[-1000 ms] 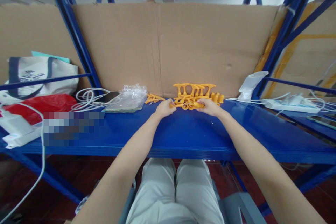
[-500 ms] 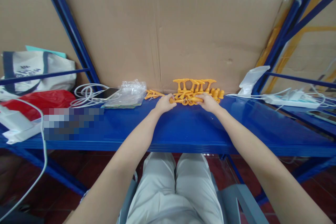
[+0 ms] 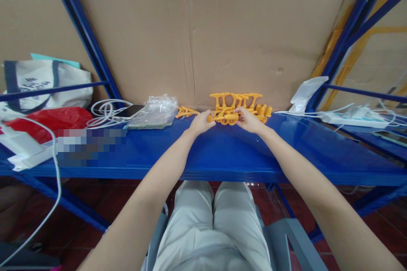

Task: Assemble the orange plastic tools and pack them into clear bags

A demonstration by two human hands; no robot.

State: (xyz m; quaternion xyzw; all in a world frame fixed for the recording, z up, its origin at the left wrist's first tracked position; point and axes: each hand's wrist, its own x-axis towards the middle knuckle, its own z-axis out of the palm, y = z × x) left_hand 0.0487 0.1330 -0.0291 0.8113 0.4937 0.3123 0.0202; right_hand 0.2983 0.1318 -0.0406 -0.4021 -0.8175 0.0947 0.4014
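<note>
My left hand (image 3: 201,123) is closed on a yellow plastic piece (image 3: 210,118) with a rounded end. The fingers of my right hand (image 3: 248,121) pinch a second yellow piece (image 3: 232,117), ribbed and lying sideways. Between the hands the two pieces meet end to end in one line; whether they are joined I cannot tell. Just behind stands a row of yellow T-topped plastic parts (image 3: 236,98). Several short yellow cylinders (image 3: 263,111) are right of my right hand, and slim yellow parts (image 3: 185,112) lie left of my left hand.
Clear plastic bags (image 3: 155,114), a phone (image 3: 131,111) and a coiled white cable (image 3: 106,114) lie on the left of the blue shelf (image 3: 229,152). A cardboard sheet (image 3: 222,42) closes off the back. Blue posts (image 3: 85,34) flank it. A power strip (image 3: 352,119) lies at right.
My hands have come closer together. The two yellow pieces, apart before, now meet between them. The right-hand piece has shifted left.
</note>
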